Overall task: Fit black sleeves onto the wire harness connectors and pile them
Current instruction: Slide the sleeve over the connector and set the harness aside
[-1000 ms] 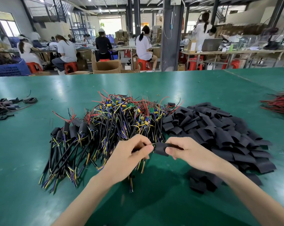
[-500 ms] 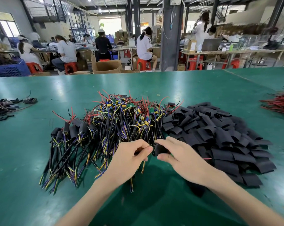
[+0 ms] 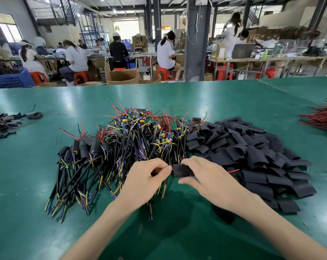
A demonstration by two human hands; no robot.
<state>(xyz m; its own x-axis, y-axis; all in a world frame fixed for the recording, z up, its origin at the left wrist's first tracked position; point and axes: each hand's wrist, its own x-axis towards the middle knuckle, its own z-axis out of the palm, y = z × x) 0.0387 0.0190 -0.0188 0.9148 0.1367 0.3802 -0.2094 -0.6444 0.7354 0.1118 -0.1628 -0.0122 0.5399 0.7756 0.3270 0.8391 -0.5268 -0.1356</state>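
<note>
Both hands worked low over the near part of the green counter (image 3: 196,94). My left hand (image 3: 145,181) pinched one harness (image 3: 150,209) between thumb and forefinger, right at the left mouth of a black sleeve (image 3: 181,170), with the wire tails hanging below the palm. My right hand (image 3: 211,177) gripped that sleeve, fingers curled over the top and thumb underneath. The sleeve sat between the two hands, just in front of the heaps. A red wire (image 3: 234,171) stuck out past the right hand. Couldn't tell how deep the connector was inside.

Counter:
- bare harness heap (image 3: 140,136) at centre, with red, yellow and blue leads and small green boards
- sleeved harnesses (image 3: 80,151) fanned out just left of it
- loose sleeve pile (image 3: 252,152) right of it, touching the heap
- red wire bundle (image 3: 320,117) at the far right edge
- small scrap heap (image 3: 7,121) far left
- tiny yellow ring (image 3: 181,109) behind the heap
- surface was glossy, with lamp glare on the far left

Room: an open factory hall with a steel pillar (image 3: 196,40) past the far edge of the counter. Workers (image 3: 165,51) sat on red stools (image 3: 164,73) at far benches. An open cardboard box (image 3: 121,76) stood on the floor, a blue crate (image 3: 10,78) far left, and a laptop (image 3: 242,50) and a fan (image 3: 316,34) far right.
</note>
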